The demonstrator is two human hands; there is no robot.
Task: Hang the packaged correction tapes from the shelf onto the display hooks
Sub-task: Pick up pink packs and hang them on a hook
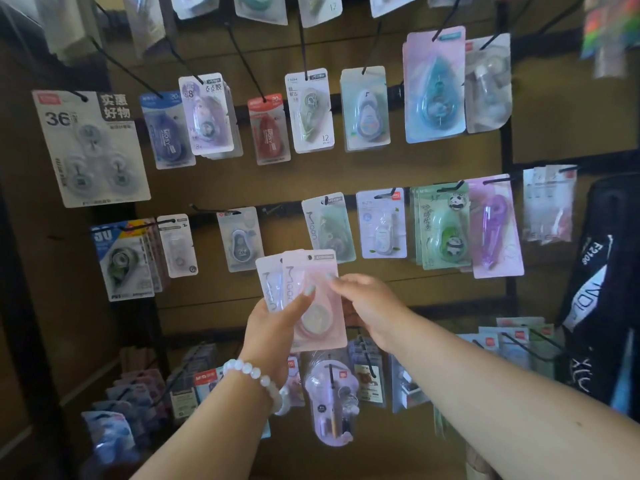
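Observation:
My left hand grips a small stack of pale pink correction tape packs, held upright in front of the display. Its thumb lies across the front pack. My right hand pinches the right edge of the front pink pack, with fingertips on its face. The packs sit just below a bare black hook in the middle row. To the right of that hook hangs a green pack of the same kind.
Rows of black hooks on a dark rack carry many packaged correction tapes: a large three-pack at the left, a panda pack and a purple pack at the right. More packs hang below my hands. A black bag hangs far right.

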